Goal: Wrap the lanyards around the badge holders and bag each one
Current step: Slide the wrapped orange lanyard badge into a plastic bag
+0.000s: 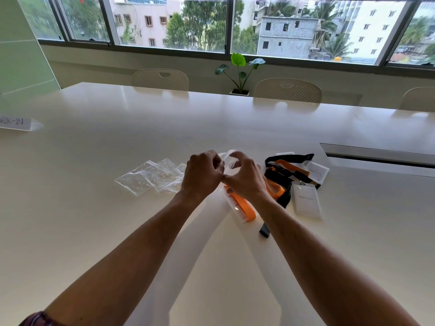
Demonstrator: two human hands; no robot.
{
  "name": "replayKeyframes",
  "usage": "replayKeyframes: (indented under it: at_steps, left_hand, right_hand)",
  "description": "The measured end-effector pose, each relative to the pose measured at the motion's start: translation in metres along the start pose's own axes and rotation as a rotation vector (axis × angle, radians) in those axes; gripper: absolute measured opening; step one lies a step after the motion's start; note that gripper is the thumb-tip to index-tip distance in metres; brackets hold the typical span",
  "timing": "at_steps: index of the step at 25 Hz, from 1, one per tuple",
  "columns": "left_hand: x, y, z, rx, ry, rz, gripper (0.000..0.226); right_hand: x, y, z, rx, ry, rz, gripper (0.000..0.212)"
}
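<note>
1. Spare clear bags (150, 176) lie fanned on the desk (94, 220), toward its middle, left of the hands.
2. The left hand (202, 175) pinches one lip of a clear bag (227, 161) with curled fingers.
3. The right hand (244, 178) pinches the opposite lip; pull the lips evenly apart so the mouth opens wide.
4. Below, an orange-lanyard badge holder (240, 205) rests on the desk, unbagged; keep its wrap tight before sliding it in.
5. Rightward lies a tangled pile of lanyards (289, 170) and another badge holder (306, 200).

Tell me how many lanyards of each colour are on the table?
Orange lanyards: 2, one wound on a holder under the hands, one in the pile.
Black lanyards: at least 1; the tangle hides any more.
Total: at least 3.
</note>
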State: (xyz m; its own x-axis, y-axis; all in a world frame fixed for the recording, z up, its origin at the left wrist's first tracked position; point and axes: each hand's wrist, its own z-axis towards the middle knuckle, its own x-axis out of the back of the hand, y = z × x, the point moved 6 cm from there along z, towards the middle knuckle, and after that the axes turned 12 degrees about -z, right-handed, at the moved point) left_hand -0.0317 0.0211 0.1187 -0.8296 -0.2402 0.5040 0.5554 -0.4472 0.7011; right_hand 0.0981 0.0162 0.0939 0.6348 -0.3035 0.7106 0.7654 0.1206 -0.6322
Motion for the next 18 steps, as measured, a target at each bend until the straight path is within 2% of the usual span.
replayKeyframes:
  at_steps: [4, 7, 8, 10, 12, 13, 15, 18]
  left_hand:
    - [-0.002, -0.001, 0.001, 0.013, -0.033, -0.001, 0.015]
    - [-0.001, -0.002, 0.001, -0.051, -0.099, -0.083, 0.022]
    - [-0.001, -0.004, 0.002, -0.083, -0.166, -0.127, 0.033]
    - [-0.005, -0.012, 0.004, -0.090, -0.402, -0.153, 0.073]
    - [-0.009, -0.028, 0.004, -0.053, -0.616, -0.070, 0.113]
    - [-0.010, -0.034, 0.005, -0.060, -0.673, 0.001, 0.124]
    - [-0.012, -0.041, 0.006, -0.106, -0.689, 0.135, 0.132]
    - [-0.016, -0.036, 0.005, -0.231, -0.587, 0.176, 0.119]
  right_hand:
    - [-0.004, 0.003, 0.000, 0.024, -0.070, -0.024, 0.066]
    - [-0.003, 0.008, 0.001, 0.015, -0.116, -0.010, 0.067]
    - [-0.002, 0.008, 0.002, 0.018, -0.135, 0.019, 0.067]
    - [-0.003, 0.010, 0.002, 0.038, -0.204, 0.074, 0.069]
    - [-0.006, 0.010, -0.001, 0.030, -0.309, 0.164, 0.069]
    - [-0.007, 0.011, -0.002, 0.025, -0.351, 0.220, 0.068]
    - [-0.006, 0.011, -0.004, 0.025, -0.406, 0.320, 0.068]
    - [-0.003, 0.012, -0.004, 0.003, -0.486, 0.458, 0.068]
